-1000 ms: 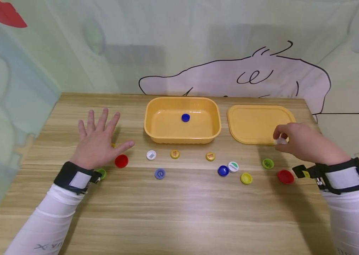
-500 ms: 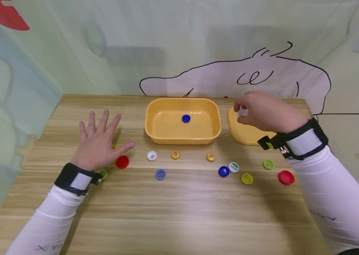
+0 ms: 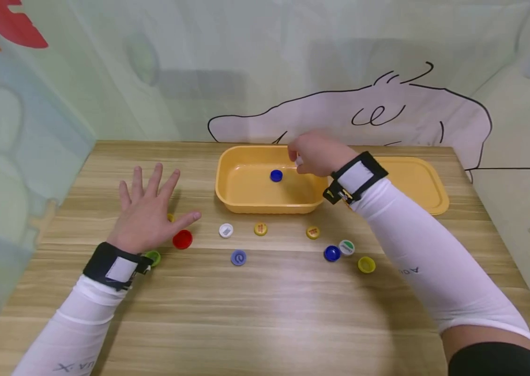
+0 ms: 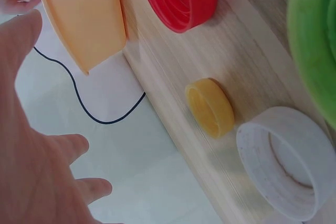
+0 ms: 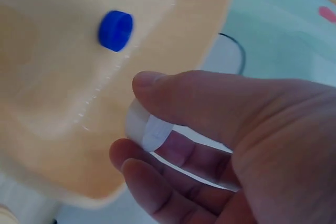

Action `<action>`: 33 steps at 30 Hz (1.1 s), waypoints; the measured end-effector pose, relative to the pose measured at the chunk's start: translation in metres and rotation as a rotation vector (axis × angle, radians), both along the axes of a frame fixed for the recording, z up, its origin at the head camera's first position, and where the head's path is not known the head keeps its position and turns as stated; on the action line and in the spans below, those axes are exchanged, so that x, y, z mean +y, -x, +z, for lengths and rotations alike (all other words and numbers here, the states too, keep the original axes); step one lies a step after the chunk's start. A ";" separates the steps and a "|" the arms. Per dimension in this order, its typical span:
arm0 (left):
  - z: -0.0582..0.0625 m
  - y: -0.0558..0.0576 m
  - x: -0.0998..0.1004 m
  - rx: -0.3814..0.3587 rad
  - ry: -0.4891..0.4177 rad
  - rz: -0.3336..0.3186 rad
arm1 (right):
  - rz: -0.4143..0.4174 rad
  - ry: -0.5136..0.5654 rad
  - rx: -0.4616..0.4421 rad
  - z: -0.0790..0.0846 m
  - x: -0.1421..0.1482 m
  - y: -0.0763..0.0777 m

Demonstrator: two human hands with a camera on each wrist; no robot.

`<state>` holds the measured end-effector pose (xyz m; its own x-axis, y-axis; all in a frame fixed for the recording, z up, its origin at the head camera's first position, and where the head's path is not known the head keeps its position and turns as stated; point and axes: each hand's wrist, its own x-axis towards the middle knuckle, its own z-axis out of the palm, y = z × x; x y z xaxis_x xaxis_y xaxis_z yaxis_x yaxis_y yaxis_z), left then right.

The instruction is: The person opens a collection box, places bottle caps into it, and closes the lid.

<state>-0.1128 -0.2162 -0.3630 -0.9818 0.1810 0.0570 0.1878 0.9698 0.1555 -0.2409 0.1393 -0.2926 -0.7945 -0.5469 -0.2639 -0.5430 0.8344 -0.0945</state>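
My right hand (image 3: 323,154) pinches a white bottle cap (image 5: 148,128) between thumb and fingers, above the right end of the yellow box (image 3: 271,209). Inside that box sits a blue bottle cap (image 3: 276,176), apart from the hand. My left hand (image 3: 147,216), fingers spread and straight, is over the left side of the table and holds nothing. Close to it are a red cap (image 3: 182,239) and a green cap (image 3: 153,257). The left wrist view also has a yellow cap (image 4: 210,108) and a white cap (image 4: 289,161), mostly covered by the hand in the head view.
Several more caps lie in front of the box, among them a light blue one (image 3: 238,257), a dark blue one (image 3: 332,253) and a yellow one (image 3: 366,265). A yellow lid (image 3: 417,183) lies right of the box, partly behind the right arm. A printed curtain hangs behind the table.
My right hand has carried the white cap leftward from the lid's right side to above the box. Its forearm now hides the green and red caps on the right. The left hand stays put.
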 end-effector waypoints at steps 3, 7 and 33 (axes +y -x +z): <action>0.000 -0.001 0.000 -0.001 -0.001 0.001 | 0.019 -0.012 -0.016 -0.009 -0.006 0.009; -0.002 -0.002 0.000 -0.002 -0.006 0.004 | 0.029 -0.011 -0.042 -0.019 -0.011 0.016; -0.005 0.000 -0.005 -0.010 0.012 0.022 | 0.052 0.066 -0.009 0.000 0.003 -0.007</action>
<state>-0.1126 -0.2208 -0.3682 -0.9861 0.1595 0.0456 0.1645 0.9755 0.1459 -0.2340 0.1418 -0.2924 -0.7623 -0.6037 -0.2331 -0.5842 0.7970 -0.1534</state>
